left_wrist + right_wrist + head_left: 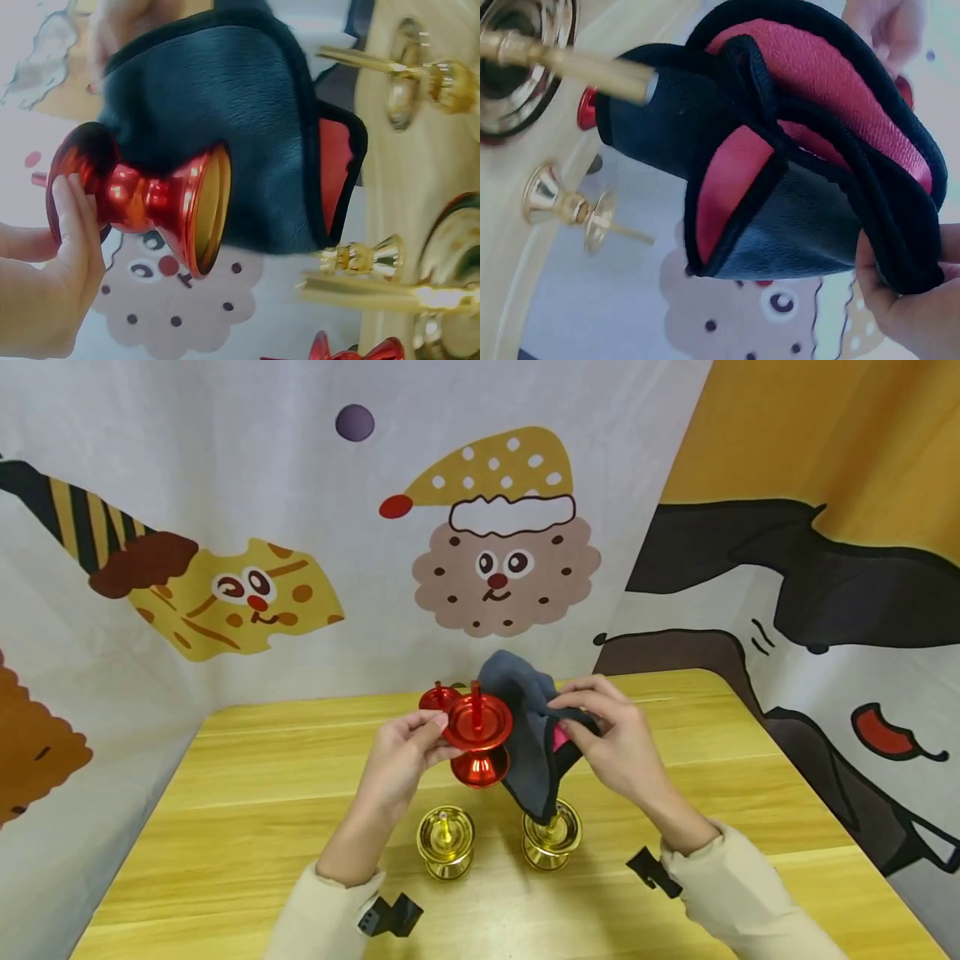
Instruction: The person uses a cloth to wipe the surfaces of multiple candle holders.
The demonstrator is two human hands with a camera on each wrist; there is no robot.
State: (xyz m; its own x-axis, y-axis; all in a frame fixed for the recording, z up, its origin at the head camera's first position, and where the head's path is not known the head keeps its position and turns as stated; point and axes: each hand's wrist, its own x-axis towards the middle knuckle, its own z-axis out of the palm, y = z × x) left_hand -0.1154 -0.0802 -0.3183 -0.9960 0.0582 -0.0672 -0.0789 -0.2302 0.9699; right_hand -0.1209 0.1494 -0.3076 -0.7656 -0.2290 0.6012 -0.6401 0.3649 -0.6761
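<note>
My left hand [405, 750] pinches the dish rim of a shiny red metal candlestick [480, 767], which has a thin upright stem on top and a flared foot. The candlestick is raised above the table. To its right, my right hand [617, 739] pinches a dark grey-blue cloth [528, 772] with black edging between thumb and fingers. In the right wrist view the folded cloth [795, 225] shows a pink underside. The left wrist view has the cloth [217, 97] spread close behind the red candlestick [139, 199].
Two gold candlesticks stand in front on the wooden table [262, 827]: a left one [447, 842] and a right one [546, 852], partly overlapped by the cloth's corner. Behind the held candlestick stands another red one [435, 697]. A cartoon-print curtain [300, 468] hangs behind the table.
</note>
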